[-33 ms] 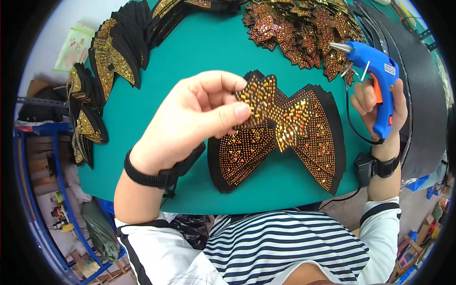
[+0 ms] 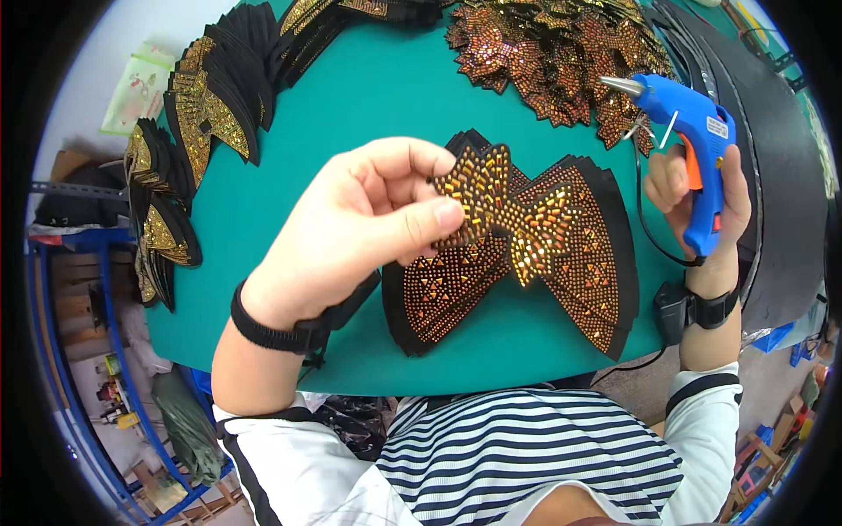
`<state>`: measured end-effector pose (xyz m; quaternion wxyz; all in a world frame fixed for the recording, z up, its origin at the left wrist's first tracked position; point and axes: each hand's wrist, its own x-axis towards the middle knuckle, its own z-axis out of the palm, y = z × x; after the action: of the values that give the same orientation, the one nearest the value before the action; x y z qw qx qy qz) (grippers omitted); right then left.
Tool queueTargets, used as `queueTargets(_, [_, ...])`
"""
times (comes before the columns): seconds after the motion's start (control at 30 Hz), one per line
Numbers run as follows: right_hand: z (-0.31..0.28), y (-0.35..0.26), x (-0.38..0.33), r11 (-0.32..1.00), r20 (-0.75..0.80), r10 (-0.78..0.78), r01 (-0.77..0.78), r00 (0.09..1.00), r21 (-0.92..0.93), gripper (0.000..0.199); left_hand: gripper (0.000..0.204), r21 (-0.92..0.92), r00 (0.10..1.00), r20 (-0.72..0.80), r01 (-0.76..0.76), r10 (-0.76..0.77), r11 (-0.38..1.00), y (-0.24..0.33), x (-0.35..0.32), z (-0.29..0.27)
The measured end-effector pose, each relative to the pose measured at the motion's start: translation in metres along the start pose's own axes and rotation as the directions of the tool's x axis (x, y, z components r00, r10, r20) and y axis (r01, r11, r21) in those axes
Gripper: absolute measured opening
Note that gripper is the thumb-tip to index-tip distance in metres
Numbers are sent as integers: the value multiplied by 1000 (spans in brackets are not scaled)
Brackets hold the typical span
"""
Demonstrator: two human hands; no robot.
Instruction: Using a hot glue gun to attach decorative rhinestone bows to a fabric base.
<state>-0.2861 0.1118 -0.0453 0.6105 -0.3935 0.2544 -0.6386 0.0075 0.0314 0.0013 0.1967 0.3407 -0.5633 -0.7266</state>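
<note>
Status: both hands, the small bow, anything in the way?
Left hand pinches small studded bow. Right hand grips blue glue gun, nozzle apart from bow. Small bow and left hand partly block view of larger bow stack.

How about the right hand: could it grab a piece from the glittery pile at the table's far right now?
Probably not: the right hand is wrapped around the blue glue gun, so its grip is taken. The glittery pile looks close enough, and nothing else seems to block the way.

head camera: left fisheye of worn pair; facing down; close above green tabletop point(image 2: 351, 101); upright
</note>
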Motion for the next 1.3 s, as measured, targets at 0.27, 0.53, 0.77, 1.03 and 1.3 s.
queueTargets(0.27, [6, 1, -7, 996, 62, 94, -93, 994, -8, 56, 19, -8, 991, 34, 128, -128, 992, 7, 0, 22])
queueTargets(0.53, [7, -5, -10, 991, -59, 102, -107, 993, -83, 53, 17, 204, 990, -123, 86, -62, 975, -13, -10, 39])
queueTargets(0.77, [3, -2, -8, 993, -36, 75, -78, 997, -93, 53, 12, 518, 984, -152, 3, 89, 855, -16, -5, 31])
queueTargets(1.03, [0, 3, -5, 996, -48, 64, -67, 997, -65, 52, 24, 339, 992, -52, 124, -113, 933, -14, -2, 34])
queueTargets(1.3, [-1, 5, -2, 987, -28, 77, -80, 997, -140, 53, 20, 638, 991, -132, 95, -13, 764, -13, 10, 29])
